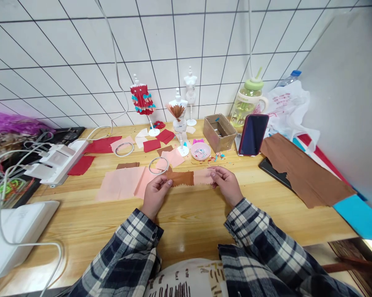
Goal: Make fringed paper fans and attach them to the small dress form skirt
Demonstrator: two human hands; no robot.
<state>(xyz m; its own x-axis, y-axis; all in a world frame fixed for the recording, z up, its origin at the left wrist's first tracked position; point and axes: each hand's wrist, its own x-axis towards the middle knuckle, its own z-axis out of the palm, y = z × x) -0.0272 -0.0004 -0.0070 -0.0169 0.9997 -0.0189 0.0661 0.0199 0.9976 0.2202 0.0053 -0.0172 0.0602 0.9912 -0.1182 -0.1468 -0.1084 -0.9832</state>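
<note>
A two-coloured strip of thin crepe-like paper [185,178], brown on the left and pale pink on the right, stretches between my hands with a jagged lower edge. My left hand [156,190] pinches its brown end. At the pink end, my right hand [226,184] grips between thumb and fingers. Just beyond the strip lies a silver ring [158,165] over pink paper pieces. Pale pink sheets [120,183] spread left of my left hand. Behind stands a small white dress form [179,119] with a pleated brown fan piece [176,111] on its bust.
A dress form in a red ruffled dress [142,100] and a bare one [190,88] stand near the tiled wall. Around them are a pink dish of beads [200,151], a cardboard box [219,133], a phone [253,134] and a bottle [246,103]. Brown paper [306,173] lies right, a power strip [65,163] left.
</note>
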